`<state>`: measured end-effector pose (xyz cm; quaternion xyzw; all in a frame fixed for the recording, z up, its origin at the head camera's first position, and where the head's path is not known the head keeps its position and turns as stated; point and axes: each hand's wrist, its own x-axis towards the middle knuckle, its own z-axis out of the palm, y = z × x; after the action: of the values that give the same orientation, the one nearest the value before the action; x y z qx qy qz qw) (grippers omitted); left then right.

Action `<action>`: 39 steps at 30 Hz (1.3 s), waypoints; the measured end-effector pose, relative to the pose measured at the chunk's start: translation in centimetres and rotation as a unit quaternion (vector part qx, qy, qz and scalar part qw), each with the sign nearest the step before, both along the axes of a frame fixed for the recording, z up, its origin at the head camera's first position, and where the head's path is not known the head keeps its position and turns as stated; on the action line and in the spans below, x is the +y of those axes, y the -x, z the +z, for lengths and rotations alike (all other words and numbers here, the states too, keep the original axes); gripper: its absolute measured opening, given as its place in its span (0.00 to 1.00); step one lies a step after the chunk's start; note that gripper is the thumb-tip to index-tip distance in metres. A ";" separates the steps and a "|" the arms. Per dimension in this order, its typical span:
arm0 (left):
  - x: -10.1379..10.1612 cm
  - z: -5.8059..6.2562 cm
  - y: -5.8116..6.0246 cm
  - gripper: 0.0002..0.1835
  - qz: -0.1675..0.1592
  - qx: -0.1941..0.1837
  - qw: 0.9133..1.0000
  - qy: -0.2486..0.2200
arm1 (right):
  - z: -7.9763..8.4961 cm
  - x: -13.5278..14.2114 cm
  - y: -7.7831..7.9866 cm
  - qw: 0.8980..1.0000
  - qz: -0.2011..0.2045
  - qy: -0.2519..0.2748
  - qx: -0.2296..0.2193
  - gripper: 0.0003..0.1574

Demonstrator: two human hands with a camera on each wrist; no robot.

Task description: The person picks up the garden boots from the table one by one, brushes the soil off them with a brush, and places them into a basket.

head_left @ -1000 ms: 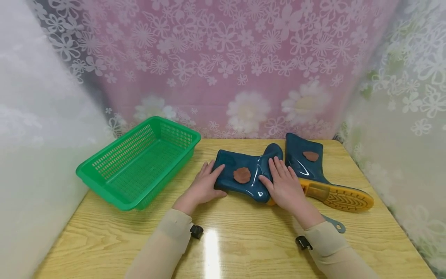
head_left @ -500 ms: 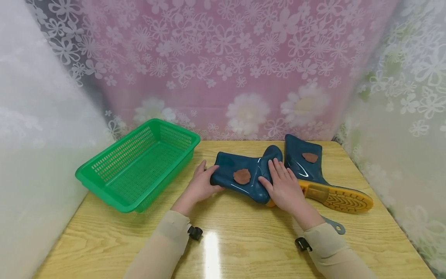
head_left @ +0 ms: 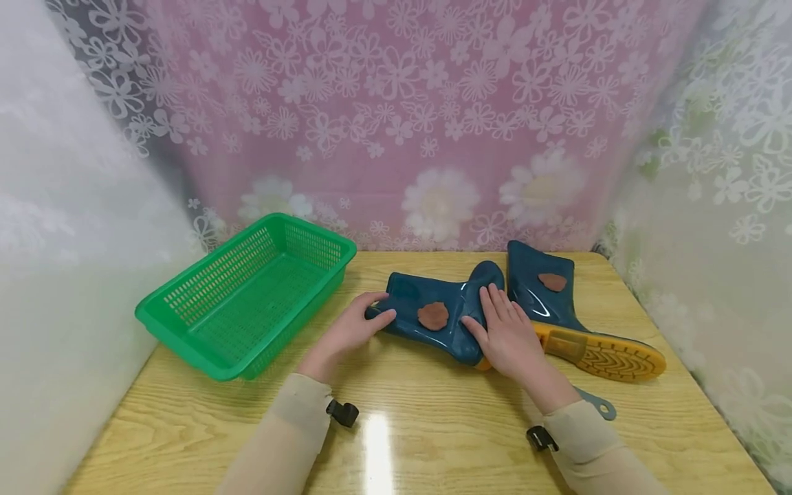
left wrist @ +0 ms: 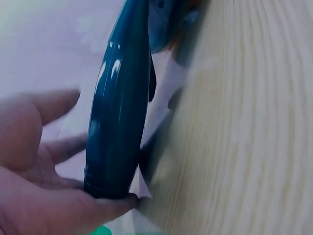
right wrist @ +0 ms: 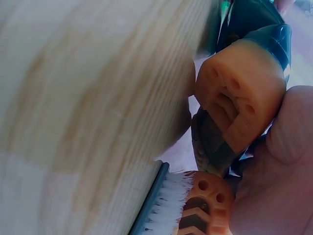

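A dark blue rain boot [head_left: 414,292] with an orange sole lies on its side in the middle of the table, a flat brown patch [head_left: 433,315] on its shaft. My left hand [head_left: 355,323] pinches the rim at the shaft's open end between thumb and fingers; in the left wrist view the shaft [left wrist: 117,112] stands off the tabletop there. Across the foot of the boot lies my right hand [head_left: 510,337], its fingers fairly straight and flat. The right wrist view shows the boot's orange heel [right wrist: 239,83] beside that hand.
A second rain boot [head_left: 538,302] with a brown patch lies at the right, its yellow-orange sole facing me. A grey-handled brush [head_left: 599,404] with white bristles [right wrist: 171,200] lies partly under my right forearm. A green basket [head_left: 247,309] stands at the left.
My left hand has moved slightly left, from resting by the shaft to pinching its rim, and the shaft's near corner has shifted left. The right hand stays on the foot.
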<state>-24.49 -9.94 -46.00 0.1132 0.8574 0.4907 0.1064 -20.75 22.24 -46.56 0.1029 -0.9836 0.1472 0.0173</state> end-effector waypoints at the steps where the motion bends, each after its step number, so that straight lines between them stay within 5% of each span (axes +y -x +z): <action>1: 0.1 0.1 -0.1 0.32 0.012 -0.007 1.000 -0.010 | 0.0 0.0 -0.1 1.000 -0.001 0.001 -0.001 0.58; 8: 0.7 0.0 -0.1 0.27 0.099 -0.015 0.993 -0.067 | -0.5 0.4 0.2 1.000 0.000 -0.018 -0.012 0.59; 16: 1.8 -0.7 0.6 0.24 0.145 0.001 0.987 -0.071 | -0.5 0.0 -0.1 1.000 -0.001 -0.002 0.002 0.58; 26: 1.5 -0.5 0.7 0.25 0.116 0.014 0.993 0.006 | -0.3 0.0 -0.4 1.000 0.004 -0.005 0.012 0.56; 35: 1.3 -0.5 0.9 0.21 0.133 0.019 0.989 -0.062 | -0.2 0.3 -0.2 1.000 0.006 -0.006 0.010 0.59; 39: 1.4 -0.4 1.0 0.23 0.110 0.053 0.992 -0.039 | -0.1 0.2 0.0 1.000 0.004 -0.004 0.011 0.59</action>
<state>-25.47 -8.53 -46.45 0.0478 0.8492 0.5258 0.0013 -20.71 22.46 -46.69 0.1084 -0.9836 0.1418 0.0275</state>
